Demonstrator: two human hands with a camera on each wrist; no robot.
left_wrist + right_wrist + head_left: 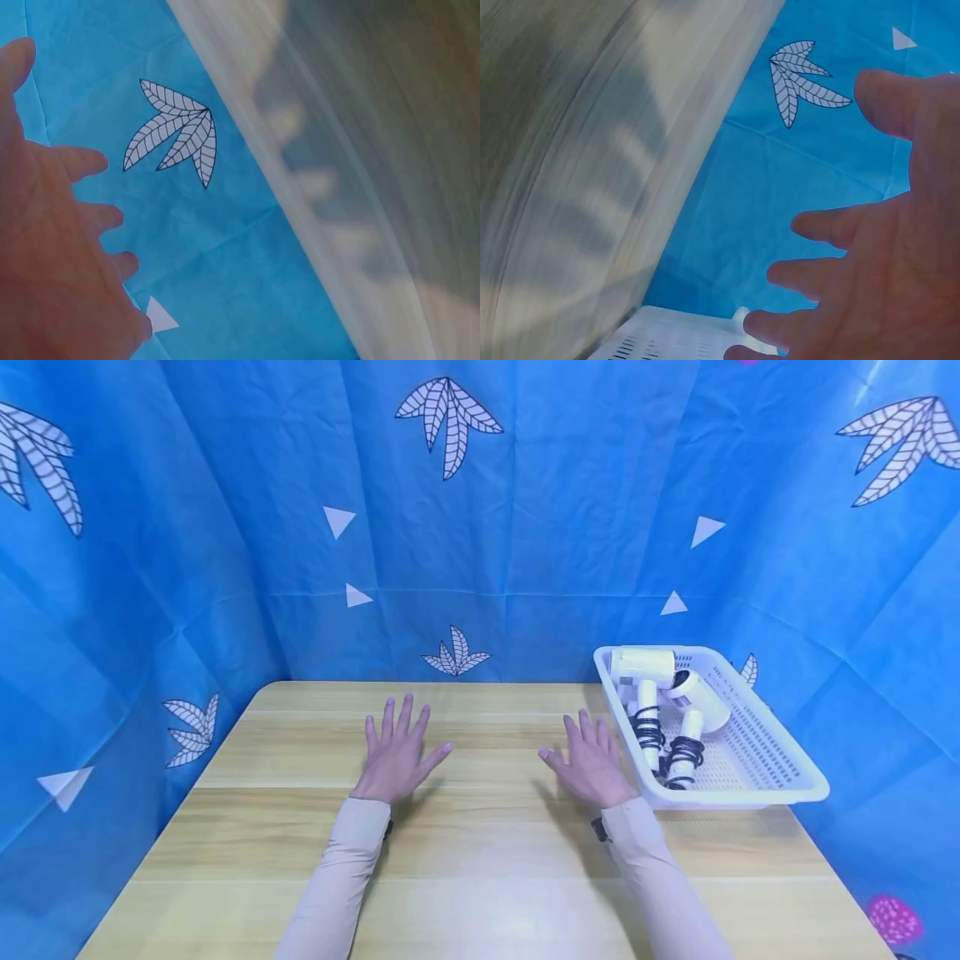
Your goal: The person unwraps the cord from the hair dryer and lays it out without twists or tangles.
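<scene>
At two o'clock on the table, with twelve at its far edge, we saw one white basket with slatted walls. In it we counted two white hair dryers, one towards its ten o'clock and the other close beside that one, nearer the middle. Two black cords were wound about the handles, one to each; the first handle pointed to six o'clock, the second to seven.

Just beside the basket, off its eight o'clock, we found the right hand, its back upward, its spread fingers aimed at eleven and its thumb at ten. The left hand lay well apart from the basket, at the table's ten o'clock, fingers fanned towards twelve and thumb towards two. We saw both hands stretched wide, holding nothing, poised above the wood with shadows beneath them. Two pale sleeves covered the forearms, which came in from seven and five o'clock.

Round the table we had one blue curtain; on it, in the head view, we counted six leaf clusters and five white triangles.
</scene>
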